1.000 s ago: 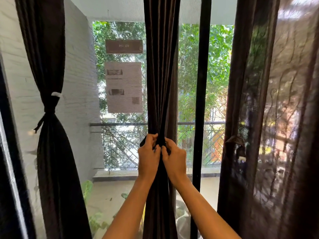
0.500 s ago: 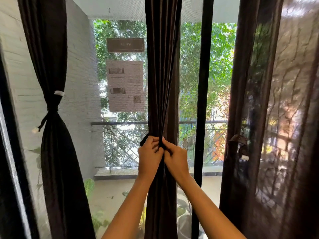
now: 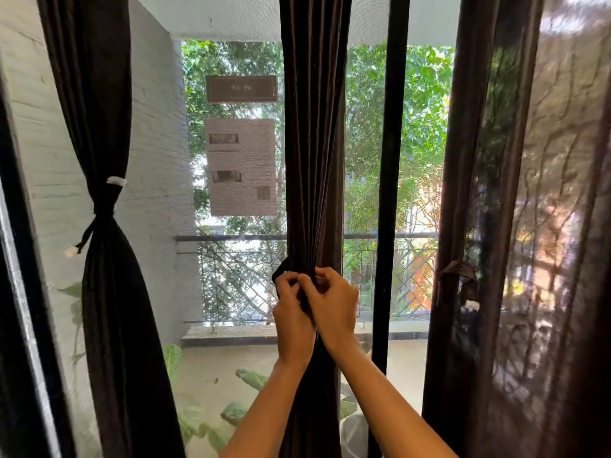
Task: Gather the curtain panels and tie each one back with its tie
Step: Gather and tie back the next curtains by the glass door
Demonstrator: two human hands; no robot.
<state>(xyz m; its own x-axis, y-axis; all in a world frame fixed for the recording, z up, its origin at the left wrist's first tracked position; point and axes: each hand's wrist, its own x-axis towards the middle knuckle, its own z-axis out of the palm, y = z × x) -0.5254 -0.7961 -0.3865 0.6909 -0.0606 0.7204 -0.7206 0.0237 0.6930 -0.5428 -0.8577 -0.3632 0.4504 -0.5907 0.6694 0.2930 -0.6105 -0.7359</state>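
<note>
The middle curtain panel (image 3: 314, 160) hangs gathered at centre frame. The left hand (image 3: 292, 312) and right hand (image 3: 334, 305), fingers curled, pinch its dark tie (image 3: 279, 271) against the folds. The left curtain panel (image 3: 109, 309) hangs tied.

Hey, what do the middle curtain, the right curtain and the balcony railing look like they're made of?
Middle curtain: dense, opaque woven fabric, dark brown, with a faint sheen along its folds.
Right curtain: thinner, semi-sheer fabric, perhaps synthetic; light and outside shapes show through, and it looks glossy.
Railing: likely painted metal, judging by its thin dark bars in a lattice.
</note>
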